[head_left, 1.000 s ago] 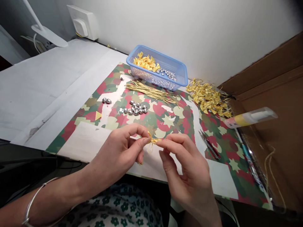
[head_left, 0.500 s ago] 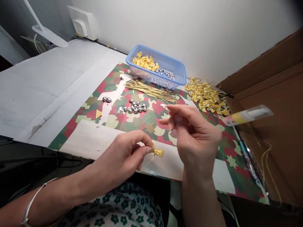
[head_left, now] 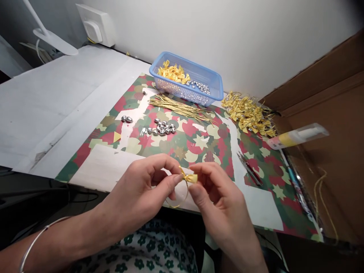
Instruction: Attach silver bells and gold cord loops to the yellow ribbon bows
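Note:
A small yellow ribbon bow (head_left: 190, 177) with a thin gold cord looping below it is held over the table's front edge. My left hand (head_left: 143, 191) pinches its left side between thumb and forefinger. My right hand (head_left: 218, 201) pinches its right side, fingers curled. Behind the hands, a cluster of silver beads (head_left: 162, 129) and a bundle of gold cords (head_left: 179, 107) lie on the patterned mat (head_left: 182, 144).
A blue basket (head_left: 216, 84) with yellow bows and silver beads stands at the back. A heap of finished bows (head_left: 250, 113) lies to its right. Scissors (head_left: 250, 170), a glue tube (head_left: 298, 135), a pen and a cardboard wall are at the right.
My right hand, lifted away over the mat half a second ago, has come back to the bow and pinches it again. The left hand kept hold of the bow throughout.

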{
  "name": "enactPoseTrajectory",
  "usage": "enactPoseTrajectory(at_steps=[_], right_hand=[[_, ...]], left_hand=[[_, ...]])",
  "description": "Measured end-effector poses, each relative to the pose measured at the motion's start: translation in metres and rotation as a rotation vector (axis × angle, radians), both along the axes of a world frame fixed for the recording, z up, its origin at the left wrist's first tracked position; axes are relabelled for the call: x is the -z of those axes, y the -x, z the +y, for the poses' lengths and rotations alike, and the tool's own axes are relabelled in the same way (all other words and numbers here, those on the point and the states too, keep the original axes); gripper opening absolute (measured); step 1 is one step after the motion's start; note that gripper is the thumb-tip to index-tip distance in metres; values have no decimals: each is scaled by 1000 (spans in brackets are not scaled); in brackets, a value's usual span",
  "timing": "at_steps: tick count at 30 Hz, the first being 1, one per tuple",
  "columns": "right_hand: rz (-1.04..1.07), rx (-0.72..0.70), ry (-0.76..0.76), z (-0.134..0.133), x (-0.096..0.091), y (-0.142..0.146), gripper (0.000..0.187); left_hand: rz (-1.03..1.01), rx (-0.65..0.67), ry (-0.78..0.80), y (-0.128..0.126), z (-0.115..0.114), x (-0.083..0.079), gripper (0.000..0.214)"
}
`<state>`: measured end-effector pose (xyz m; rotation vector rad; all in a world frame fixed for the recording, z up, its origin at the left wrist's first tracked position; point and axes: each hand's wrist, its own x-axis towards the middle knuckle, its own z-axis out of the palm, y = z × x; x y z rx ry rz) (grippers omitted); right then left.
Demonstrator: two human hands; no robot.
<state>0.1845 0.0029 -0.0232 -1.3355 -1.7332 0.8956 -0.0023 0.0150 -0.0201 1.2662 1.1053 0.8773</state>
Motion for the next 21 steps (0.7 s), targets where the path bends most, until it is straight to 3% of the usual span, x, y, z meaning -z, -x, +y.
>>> enactPoseTrajectory(at_steps=[7,11,16,21], right_hand=[[63,-24,57,-1,-1,7,18],[96,0,60,-2,-1,8,18],[101,-10,54,-4,3,10,18],[74,-11,18,-4,2,12,14]], left_hand=[[-33,29,3,8,1,-2,6],[-66,25,11,14,-2,-3,18],[43,75,-116,12,-2,-3,7],[57,70,-209,10,1,-2,12]])
